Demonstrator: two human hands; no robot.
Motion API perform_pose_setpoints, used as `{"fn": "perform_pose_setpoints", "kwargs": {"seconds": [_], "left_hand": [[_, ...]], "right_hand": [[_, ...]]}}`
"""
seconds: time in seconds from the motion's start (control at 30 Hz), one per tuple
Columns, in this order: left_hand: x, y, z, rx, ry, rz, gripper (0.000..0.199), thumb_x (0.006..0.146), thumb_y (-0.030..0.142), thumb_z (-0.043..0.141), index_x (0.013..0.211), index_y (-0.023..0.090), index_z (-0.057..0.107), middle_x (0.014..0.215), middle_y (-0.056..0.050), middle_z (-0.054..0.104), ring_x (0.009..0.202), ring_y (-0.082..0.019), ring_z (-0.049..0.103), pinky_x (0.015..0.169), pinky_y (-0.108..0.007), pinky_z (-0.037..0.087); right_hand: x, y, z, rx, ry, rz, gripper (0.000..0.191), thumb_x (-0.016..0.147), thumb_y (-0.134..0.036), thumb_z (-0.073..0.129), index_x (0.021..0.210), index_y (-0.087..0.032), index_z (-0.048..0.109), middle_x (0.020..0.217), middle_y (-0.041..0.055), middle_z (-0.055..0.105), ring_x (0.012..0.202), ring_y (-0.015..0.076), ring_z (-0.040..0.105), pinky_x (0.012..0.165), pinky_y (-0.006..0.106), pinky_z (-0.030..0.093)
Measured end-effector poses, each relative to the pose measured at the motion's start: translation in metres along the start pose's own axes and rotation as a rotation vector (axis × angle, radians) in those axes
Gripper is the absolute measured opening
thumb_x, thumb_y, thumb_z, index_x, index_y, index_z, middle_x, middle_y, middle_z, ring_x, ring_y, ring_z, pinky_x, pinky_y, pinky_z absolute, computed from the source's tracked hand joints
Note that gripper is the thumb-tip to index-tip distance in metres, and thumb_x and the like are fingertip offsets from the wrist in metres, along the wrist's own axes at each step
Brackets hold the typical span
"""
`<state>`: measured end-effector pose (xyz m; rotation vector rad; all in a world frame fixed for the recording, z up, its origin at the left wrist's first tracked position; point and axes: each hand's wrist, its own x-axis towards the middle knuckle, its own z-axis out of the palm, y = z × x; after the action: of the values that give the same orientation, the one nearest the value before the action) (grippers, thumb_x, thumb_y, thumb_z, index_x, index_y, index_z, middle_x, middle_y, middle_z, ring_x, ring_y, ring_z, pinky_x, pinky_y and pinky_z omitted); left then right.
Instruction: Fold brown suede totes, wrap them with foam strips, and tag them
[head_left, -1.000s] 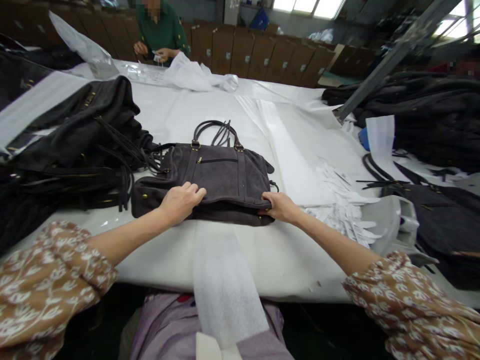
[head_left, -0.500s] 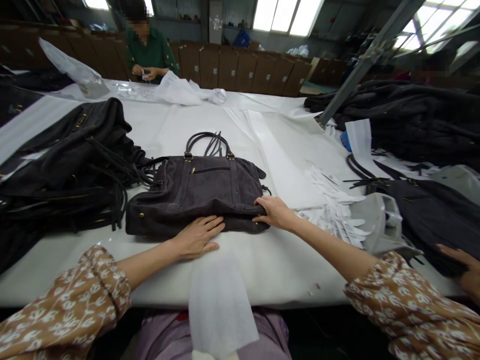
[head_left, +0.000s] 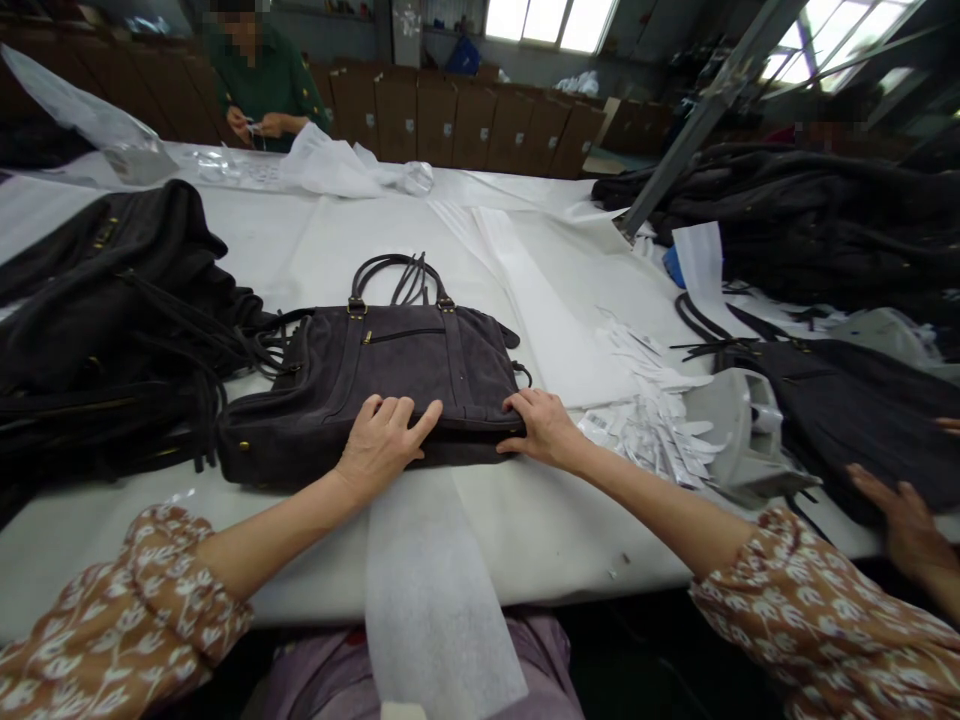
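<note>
A dark grey handbag [head_left: 401,365] lies on its back on the table, its two handles pointing away from me and its base towards me. Across its front runs a zip with a small brass pull. My left hand [head_left: 384,440] is closed on the base's near edge around the middle, knuckles up and thumb stretched to the right. At the base's right corner, my right hand [head_left: 546,428] pinches the bag between thumb and fingers. A strip of thin white paper [head_left: 439,600] hangs over the table edge below the bag.
More dark bags [head_left: 97,330] are piled at the left, and another heap [head_left: 810,220] stands back right. White paper tags [head_left: 652,410] lie beside a grey plastic dispenser [head_left: 742,440]. A co-worker's hand [head_left: 907,520] touches a bag [head_left: 847,410] at right. Another person [head_left: 262,75] stands across the table.
My left hand has gone from lying flat in front of the bag to gripping its near edge. My right hand keeps its hold at the corner. The view has shifted slightly.
</note>
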<state>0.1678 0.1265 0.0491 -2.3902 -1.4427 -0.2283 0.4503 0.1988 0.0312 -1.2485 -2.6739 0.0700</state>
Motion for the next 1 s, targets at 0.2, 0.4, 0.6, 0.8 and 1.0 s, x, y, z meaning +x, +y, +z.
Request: {"fn": "perform_pose_setpoints", "kwargs": {"seconds": [0.2,0.4,0.6,0.8,1.0], "left_hand": [[0.0,-0.007,0.039,-0.031,-0.157,0.166,0.017,0.089,0.015,0.043,0.078,0.02,0.055,0.072,-0.003,0.056,0.066,-0.021,0.053,0.056,-0.033,0.033],[-0.006,-0.003,0.046,-0.019,-0.163,0.135,0.021,0.091,0.015,0.038,0.08,0.02,0.055,0.074,-0.005,0.057,0.068,-0.022,0.056,0.054,-0.033,0.033],[-0.004,0.007,0.031,0.001,-0.163,0.11,0.043,0.09,0.009,0.034,0.124,0.029,0.052,0.122,-0.014,0.057,0.063,-0.017,0.057,0.048,-0.029,0.037],[0.011,0.022,0.005,-0.12,-0.344,0.2,0.085,0.08,-0.001,0.043,0.136,0.06,0.02,0.155,-0.008,0.019,0.057,-0.012,0.059,0.048,-0.03,0.047],[0.014,0.015,0.016,-0.083,-0.373,0.343,0.098,0.073,0.005,0.054,0.141,0.053,0.004,0.155,-0.015,0.016,0.06,-0.015,0.061,0.053,-0.03,0.046]], "right_hand": [[0.0,-0.007,0.012,-0.045,0.074,-0.058,0.024,0.074,-0.033,0.073,0.085,-0.019,0.056,0.086,0.0049,0.06,0.084,0.0226,0.05,0.075,0.034,0.033],[-0.021,-0.005,0.027,-0.004,0.229,-0.161,0.011,0.082,-0.024,0.061,0.091,-0.017,0.061,0.092,0.009,0.064,0.09,0.024,0.053,0.083,0.039,0.039],[-0.048,-0.004,0.033,-0.023,0.191,-0.229,0.037,0.092,-0.012,0.04,0.126,-0.018,0.054,0.127,0.0107,0.059,0.12,0.0244,0.05,0.1,0.045,0.039],[-0.06,-0.02,0.046,-0.014,0.171,-0.086,0.044,0.091,-0.008,0.036,0.132,-0.015,0.052,0.134,0.0138,0.053,0.129,0.0263,0.044,0.106,0.049,0.037],[-0.053,-0.023,0.025,0.398,0.262,0.191,0.033,0.093,-0.025,0.041,0.12,-0.018,0.06,0.122,0.009,0.063,0.115,0.0215,0.057,0.099,0.038,0.047]]}}
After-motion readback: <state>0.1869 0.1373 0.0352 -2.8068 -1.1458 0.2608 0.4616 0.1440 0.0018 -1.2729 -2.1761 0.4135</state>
